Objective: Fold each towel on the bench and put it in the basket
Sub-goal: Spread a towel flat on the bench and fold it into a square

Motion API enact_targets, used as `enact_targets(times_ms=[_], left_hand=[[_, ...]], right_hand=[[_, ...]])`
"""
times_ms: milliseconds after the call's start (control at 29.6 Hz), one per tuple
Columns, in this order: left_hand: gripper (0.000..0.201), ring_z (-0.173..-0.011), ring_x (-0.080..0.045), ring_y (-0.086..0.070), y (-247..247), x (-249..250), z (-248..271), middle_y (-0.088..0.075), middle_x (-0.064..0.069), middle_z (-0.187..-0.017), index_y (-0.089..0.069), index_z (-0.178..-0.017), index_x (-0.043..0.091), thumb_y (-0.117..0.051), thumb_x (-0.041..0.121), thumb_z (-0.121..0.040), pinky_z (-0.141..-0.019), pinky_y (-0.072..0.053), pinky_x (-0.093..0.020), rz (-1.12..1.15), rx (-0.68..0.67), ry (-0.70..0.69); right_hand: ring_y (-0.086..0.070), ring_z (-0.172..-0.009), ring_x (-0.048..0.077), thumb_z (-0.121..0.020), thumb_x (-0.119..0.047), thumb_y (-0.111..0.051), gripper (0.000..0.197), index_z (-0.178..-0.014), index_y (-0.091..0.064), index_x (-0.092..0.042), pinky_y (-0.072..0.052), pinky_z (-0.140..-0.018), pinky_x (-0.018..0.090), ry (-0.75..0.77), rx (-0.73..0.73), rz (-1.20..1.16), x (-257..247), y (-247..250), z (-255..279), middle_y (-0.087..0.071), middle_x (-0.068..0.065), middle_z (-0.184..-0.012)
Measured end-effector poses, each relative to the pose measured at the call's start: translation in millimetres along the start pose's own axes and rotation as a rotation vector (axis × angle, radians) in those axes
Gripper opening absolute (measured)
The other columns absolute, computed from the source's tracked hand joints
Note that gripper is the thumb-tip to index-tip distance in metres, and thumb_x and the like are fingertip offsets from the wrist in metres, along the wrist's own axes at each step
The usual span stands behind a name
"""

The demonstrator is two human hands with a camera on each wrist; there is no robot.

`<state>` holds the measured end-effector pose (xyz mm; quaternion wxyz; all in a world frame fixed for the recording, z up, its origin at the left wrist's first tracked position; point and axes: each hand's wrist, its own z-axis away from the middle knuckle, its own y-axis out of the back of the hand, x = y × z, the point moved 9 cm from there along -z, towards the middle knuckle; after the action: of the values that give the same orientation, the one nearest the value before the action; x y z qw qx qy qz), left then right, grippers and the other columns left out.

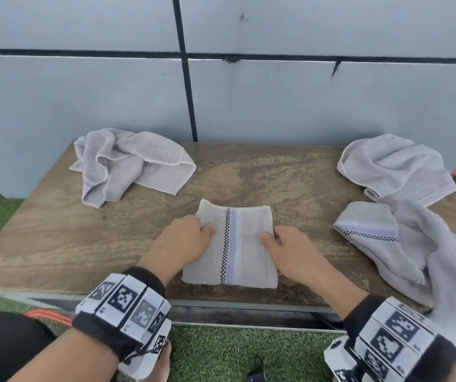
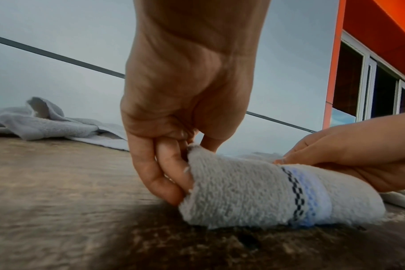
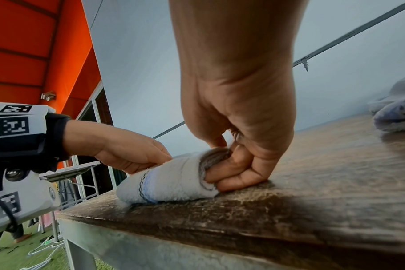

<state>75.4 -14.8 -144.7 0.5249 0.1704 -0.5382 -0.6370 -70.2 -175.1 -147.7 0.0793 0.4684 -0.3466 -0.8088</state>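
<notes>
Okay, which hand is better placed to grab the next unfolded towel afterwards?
Probably the right hand: two crumpled towels lie on its side of the bench, one on the left. Both hands currently grip the striped towel.

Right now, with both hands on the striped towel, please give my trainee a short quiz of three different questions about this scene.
1. True or false: the left hand and right hand both pinch the folded striped towel.
2. How many other towels lie unfolded on the bench?
3. Choose: the basket is (A) on the bench, (B) not in view.

Key: 1 true. 2 three: crumpled towel, far right towel, near right towel. 3 B.
</notes>
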Motion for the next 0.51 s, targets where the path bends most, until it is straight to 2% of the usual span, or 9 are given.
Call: enact_targets(times_ms=[67,135,202,236,304,337,405,439,506], left_hand=[[0.041,-0.083,-0.024,-0.061,2,1,4,-0.063,-0.008,-0.099,-0.054,-0.102,0.011,-0.041,0.049,-0.101,-0.067,-0.046,-0.034,0.005,0.014,0.011],[0.047,-0.093,-0.028,-0.060,7,3,11,-0.061,-0.012,-0.113,-0.045,-0.122,0.009,-0.045,0.049,-0.098,-0.073,-0.047,-0.037,0.035,0.053,0.034],[0.050,-0.105,-0.033,-0.056,17,9,20,-0.053,-0.014,-0.120,-0.037,-0.126,0.010,-0.051,0.046,-0.094,-0.081,-0.047,-0.041,0.045,0.153,0.005],[0.050,-0.111,-0.033,-0.051,25,17,26,-0.048,-0.014,-0.123,-0.036,-0.128,0.011,-0.053,0.044,-0.093,-0.087,-0.046,-0.042,0.014,0.236,-0.057],[0.050,-0.121,-0.031,-0.044,32,36,37,-0.042,-0.012,-0.131,-0.038,-0.133,0.012,-0.053,0.038,-0.093,-0.097,-0.044,-0.042,-0.057,0.405,-0.235],[0.049,-0.127,-0.030,-0.042,28,45,41,-0.041,-0.011,-0.136,-0.039,-0.136,0.012,-0.051,0.036,-0.094,-0.101,-0.042,-0.042,-0.082,0.428,-0.312],[0.051,-0.145,-0.026,-0.029,-1,53,40,-0.033,-0.010,-0.155,-0.036,-0.145,0.013,-0.037,0.038,-0.100,-0.114,-0.032,-0.043,-0.156,0.346,-0.393],[0.057,-0.151,-0.024,-0.018,-19,52,38,-0.023,-0.009,-0.162,-0.029,-0.152,0.014,-0.025,0.040,-0.102,-0.120,-0.024,-0.044,-0.205,0.290,-0.398],[0.066,-0.155,-0.019,-0.001,-39,44,34,-0.005,-0.004,-0.168,-0.012,-0.159,0.016,-0.006,0.045,-0.100,-0.124,-0.011,-0.046,-0.235,0.257,-0.390]], right_hand=[[-0.068,-0.083,0.021,-0.102,-0.041,-0.048,0.034,-0.096,-0.059,-0.010,-0.060,-0.076,0.046,-0.011,0.017,0.017,-2,2,1,-0.067,0.006,-0.095],[-0.064,-0.081,0.016,-0.100,-0.040,-0.051,0.028,-0.101,-0.052,-0.012,-0.056,-0.066,0.037,-0.001,0.058,0.023,-5,5,5,-0.064,0.003,-0.096],[-0.061,-0.078,0.014,-0.099,-0.037,-0.054,0.025,-0.107,-0.042,-0.016,-0.047,-0.058,0.031,0.090,0.165,0.089,-17,11,14,-0.059,0.002,-0.099],[-0.059,-0.082,0.016,-0.097,-0.034,-0.055,0.027,-0.111,-0.039,-0.018,-0.046,-0.062,0.030,0.200,0.275,0.211,-30,17,21,-0.055,0.001,-0.104],[-0.053,-0.103,0.021,-0.094,-0.030,-0.054,0.038,-0.126,-0.040,-0.016,-0.048,-0.080,0.034,0.443,0.414,0.487,-57,14,35,-0.048,0.004,-0.121],[-0.051,-0.116,0.023,-0.094,-0.029,-0.051,0.044,-0.134,-0.042,-0.014,-0.048,-0.093,0.038,0.536,0.388,0.563,-65,5,38,-0.046,0.006,-0.131],[-0.037,-0.141,0.024,-0.097,-0.034,-0.035,0.056,-0.148,-0.036,-0.012,-0.035,-0.114,0.041,0.600,0.223,0.639,-64,-23,34,-0.036,0.007,-0.154],[-0.023,-0.150,0.022,-0.098,-0.039,-0.023,0.064,-0.155,-0.027,-0.012,-0.025,-0.121,0.042,0.572,0.135,0.668,-55,-36,30,-0.026,0.007,-0.163],[0.005,-0.155,0.014,-0.096,-0.046,-0.006,0.072,-0.161,-0.007,-0.016,-0.007,-0.126,0.044,0.490,0.041,0.684,-39,-50,21,-0.002,0.000,-0.169]])
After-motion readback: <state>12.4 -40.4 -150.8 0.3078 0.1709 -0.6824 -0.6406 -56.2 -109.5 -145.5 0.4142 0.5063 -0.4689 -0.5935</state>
